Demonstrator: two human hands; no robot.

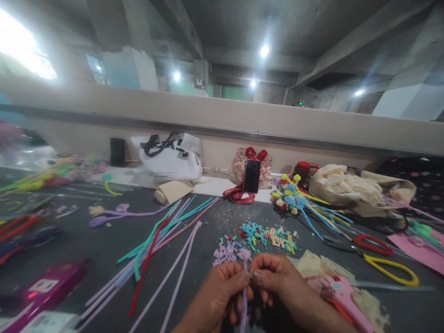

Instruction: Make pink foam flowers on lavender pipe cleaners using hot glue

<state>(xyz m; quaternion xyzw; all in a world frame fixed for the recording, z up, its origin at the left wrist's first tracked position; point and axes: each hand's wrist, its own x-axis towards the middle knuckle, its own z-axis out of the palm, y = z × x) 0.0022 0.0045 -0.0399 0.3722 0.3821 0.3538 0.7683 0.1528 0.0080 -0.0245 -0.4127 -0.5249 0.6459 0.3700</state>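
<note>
My left hand [222, 286] is closed around a lilac pipe cleaner stem [244, 305], which stands roughly upright with a small lilac tuft [244, 254] at its top. Close against it, my right hand [274, 277] is closed in a pinch beside the stem; what sits between its fingertips is too small to make out. Just beyond my hands lie a pile of short lilac pieces [225, 252], turquoise pieces [255, 233] and cream pieces [277, 237]. Part of the stem is hidden by my fingers.
Long pipe cleaners [152, 249] lie to the left. On the right are scissors [376, 245] with red and yellow handles, a pink glue gun [347, 296] and a bunch of colourful flowers [289, 196]. A phone [251, 176], a white bag [173, 159] and a red-lidded bottle [303, 173] stand behind.
</note>
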